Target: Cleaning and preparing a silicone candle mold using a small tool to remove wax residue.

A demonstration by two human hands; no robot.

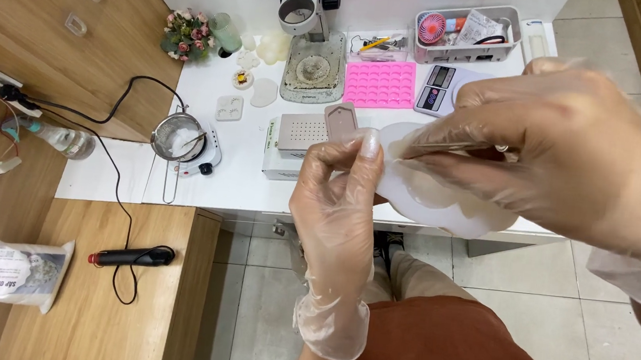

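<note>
Left hand (338,197): gloved in thin clear plastic; we see its fingertips pinched shut on the left edge of the translucent white mould (433,195).
Right hand (574,150): also gloved, closed around thin metal tweezers (449,146), whose tip lies on the mould's upper face.
Mould position: we find it held in the air between both hands, above the front edge of the white worktop (243,172) and the person's lap.
Mould form: soft, pale, lobed outline; whether anything sits inside we cannot tell.
Metal sieve pot (178,138): rests on a small white hotplate (205,157) at the worktop's left; holds a whitish mass.
Grey basket (468,34): back right; we note a small pink fan and packets inside.
Pink tray mould (380,83): lies flat mid-worktop, its cavities look empty.
Digital scale (440,88): just right of the pink tray.
Microscope (309,14): stands at the back centre.
Clear bag (2,273): on the low wooden shelf at left, holding pale granules.
Black corded tool (129,256): lies beside the bag.
</note>
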